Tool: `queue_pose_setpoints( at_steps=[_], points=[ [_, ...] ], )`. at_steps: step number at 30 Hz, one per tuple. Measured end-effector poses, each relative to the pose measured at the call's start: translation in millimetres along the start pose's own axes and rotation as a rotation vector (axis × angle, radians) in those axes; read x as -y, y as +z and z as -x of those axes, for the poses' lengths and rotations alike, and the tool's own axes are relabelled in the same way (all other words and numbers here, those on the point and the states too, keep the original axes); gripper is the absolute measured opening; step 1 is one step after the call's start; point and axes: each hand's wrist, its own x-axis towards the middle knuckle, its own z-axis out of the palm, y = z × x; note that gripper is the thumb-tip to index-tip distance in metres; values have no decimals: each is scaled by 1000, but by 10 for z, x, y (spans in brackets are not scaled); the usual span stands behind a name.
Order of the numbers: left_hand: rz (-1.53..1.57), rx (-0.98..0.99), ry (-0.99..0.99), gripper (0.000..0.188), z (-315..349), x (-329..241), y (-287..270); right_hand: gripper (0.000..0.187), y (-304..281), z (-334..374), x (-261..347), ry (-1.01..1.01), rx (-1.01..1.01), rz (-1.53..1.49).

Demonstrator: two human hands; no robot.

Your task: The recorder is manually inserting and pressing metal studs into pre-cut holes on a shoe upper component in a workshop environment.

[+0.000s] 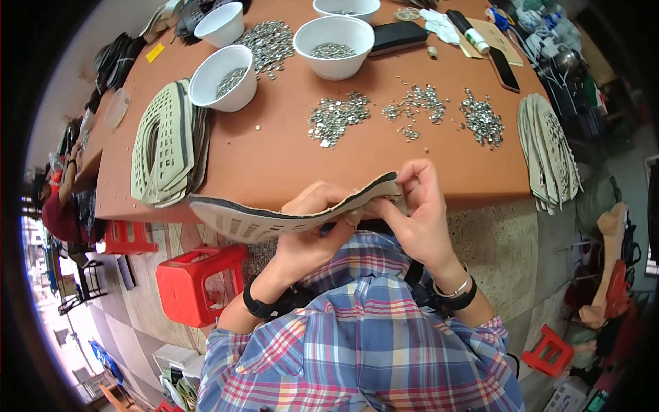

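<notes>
A beige perforated panel with a dark edge, shaped like a shoe upper (250, 225), is held up in front of my chest, just off the table's front edge. My left hand (305, 244) grips it around the middle, thumb on the near side and fingers behind. At its right end, my right hand (424, 223) pinches the panel, which curves upward there. Whether a small piece sits between the right fingertips is too hidden to tell. Beyond my hands lie piles of small shiny silvery pieces (336, 118), (420, 103) on the brown table (274, 154).
Similar panels are stacked at the left (165, 147) and right (547, 151). White bowls (237, 99), (336, 65) hold silvery pieces. A dark case (398, 38), a glue-like tube (477, 41) and a phone (504, 69) lie far right. Red stools (180, 295), (549, 351) stand on the floor.
</notes>
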Motion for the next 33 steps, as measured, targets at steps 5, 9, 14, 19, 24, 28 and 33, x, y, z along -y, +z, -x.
queue_pose_setpoints(
  at_steps=[5, 9, 14, 19, 24, 28, 33],
  points=[
    [163, -71, -33, 18, -15, 17, 83, 33, -75, -34, -15, -46, -10, 15],
    [280, -83, -369, 15, -31, 20, 130, 33, -358, -75, 138, 67, 197, -74],
    [-45, 52, 50, 30, -70, 178, 58, 12, -1129, -439, 140, -145, -361, 1043],
    [-94, 68, 156, 29, -48, 207, 66, 12, -1444, -660, -55, -213, -411, 1319],
    [-207, 34, 184, 25, -82, 141, 41, 11, -1556, -700, -108, -349, -418, 1379],
    [-211, 133, 232, 23, -42, 161, -19, 11, -1072, -507, 111, -43, -296, 806],
    [5, 163, 403, 23, -23, 85, -20, 12, -254, -63, 290, 243, 105, 89]
  ],
)
